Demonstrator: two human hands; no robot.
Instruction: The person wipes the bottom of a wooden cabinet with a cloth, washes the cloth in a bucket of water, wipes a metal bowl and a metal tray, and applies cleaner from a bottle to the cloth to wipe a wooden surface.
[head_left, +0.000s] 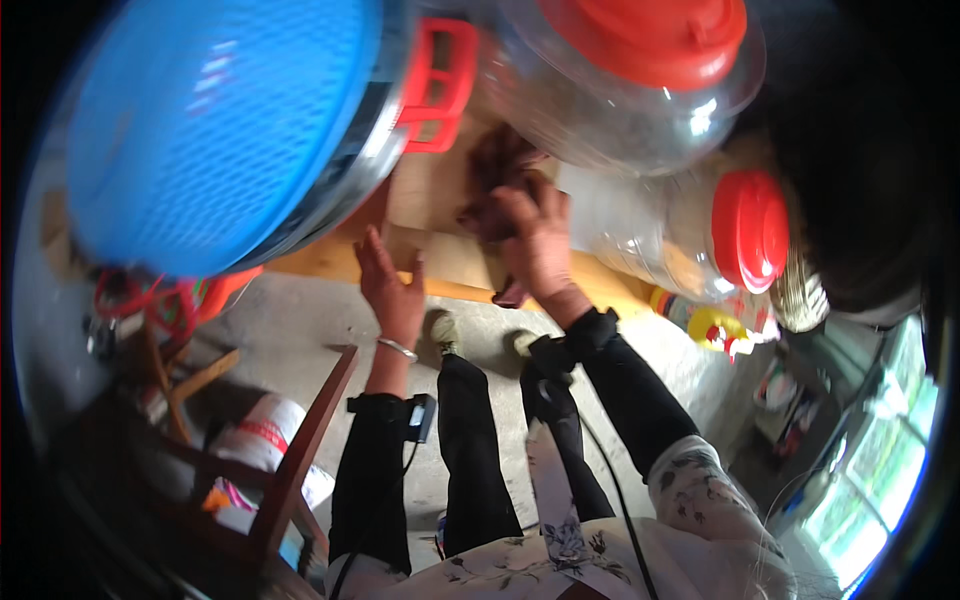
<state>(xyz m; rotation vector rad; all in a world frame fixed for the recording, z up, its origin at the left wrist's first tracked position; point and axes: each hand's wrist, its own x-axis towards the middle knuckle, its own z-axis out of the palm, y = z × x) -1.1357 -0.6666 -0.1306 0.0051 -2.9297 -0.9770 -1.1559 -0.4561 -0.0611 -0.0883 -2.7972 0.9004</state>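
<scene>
My right hand is on a crumpled dark maroon cloth, bunched under its fingers on the wooden table. One end of the cloth hangs at the table's front edge. My left hand is empty, fingers apart, near that same edge. Beyond it, at the upper left, is a shiny metal pot with a red handle and a blue perforated plastic basket or cover on top. To the right of the cloth are a large clear jar with a red lid and a smaller one, also red-lidded.
A yellow bottle is beside the table's right end. Lower left, a dark red wooden chair frame is close to my left arm, with a white bucket behind it. A window is at the far right. Cables run along both sleeves.
</scene>
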